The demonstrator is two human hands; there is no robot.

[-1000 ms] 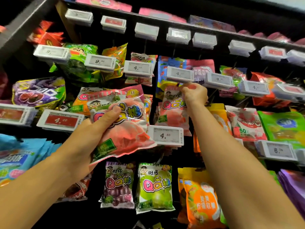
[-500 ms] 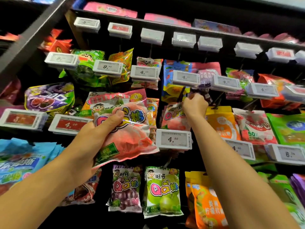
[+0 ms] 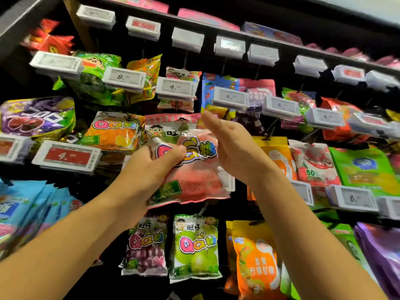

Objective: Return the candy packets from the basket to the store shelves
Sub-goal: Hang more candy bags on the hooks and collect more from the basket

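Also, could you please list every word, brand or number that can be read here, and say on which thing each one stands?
"QQ糖": pink packet held by the left hand.
"旺仔 QQ糖": purple packet and green packet, hanging below.
"QQ糖": orange packet.
"4.": red price tag.
"9.": white price tag.
"6.": white price tag at right.
"50%": red-and-white packet.
Decimals on the tags, other packets' print: too blurred.
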